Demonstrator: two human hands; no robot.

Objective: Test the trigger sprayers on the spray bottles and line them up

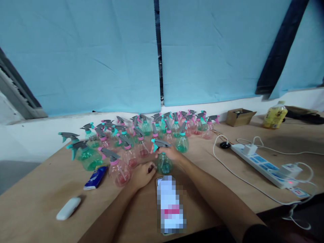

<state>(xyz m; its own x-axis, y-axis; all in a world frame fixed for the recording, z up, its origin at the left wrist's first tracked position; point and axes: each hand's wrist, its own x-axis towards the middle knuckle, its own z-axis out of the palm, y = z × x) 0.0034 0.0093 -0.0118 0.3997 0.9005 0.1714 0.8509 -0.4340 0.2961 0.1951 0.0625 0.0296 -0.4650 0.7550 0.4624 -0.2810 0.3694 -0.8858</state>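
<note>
My right hand (170, 152) is wrapped around the neck of a green spray bottle (165, 164) with a grey and teal trigger head (160, 144). The bottle stands upright on the table just beyond a phone. My left hand (143, 174) rests low beside the bottle's base with its fingers curled in. A dark spot shows between those fingers, too small to name. Left of that hand stands a pink spray bottle (120, 173) with a grey and pink head. Another green spray bottle (182, 143) is behind my right hand.
Several more pink and green spray bottles (143, 148) crowd the table toward the wall. A phone (170, 206), blue packet (96, 178) and white case (68, 208) lie nearer. At right are a power strip (263, 167) with cables, a cardboard box (240, 118) and a drink bottle (275, 116).
</note>
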